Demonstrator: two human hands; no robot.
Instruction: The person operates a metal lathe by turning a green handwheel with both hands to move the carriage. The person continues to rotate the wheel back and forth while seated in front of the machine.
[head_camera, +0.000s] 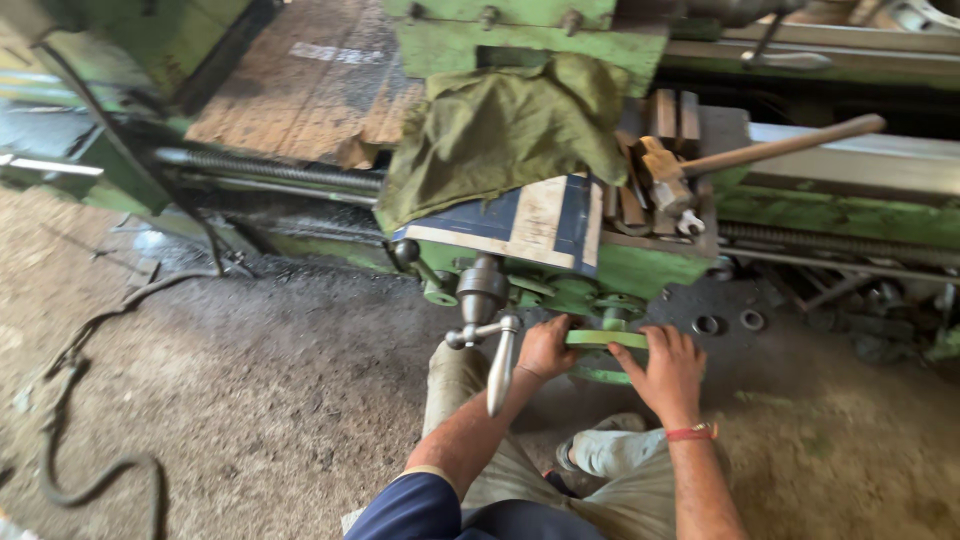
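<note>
Both my hands grip a green handwheel (606, 340) on the front of a green lathe carriage (640, 268). My left hand (546, 349) holds the wheel's left rim. My right hand (668, 370), with a red band at the wrist, holds the right rim. A steel crank handle (497, 352) hangs just left of my left hand, below a round metal hub (481, 285).
An olive cloth (500, 130) and a blue-and-cream board (535, 222) lie on the carriage. A hammer with a wooden handle (760, 152) rests among metal blocks at the right. A leadscrew (265, 172) runs left. A black cable (75, 380) trails over the dirt floor.
</note>
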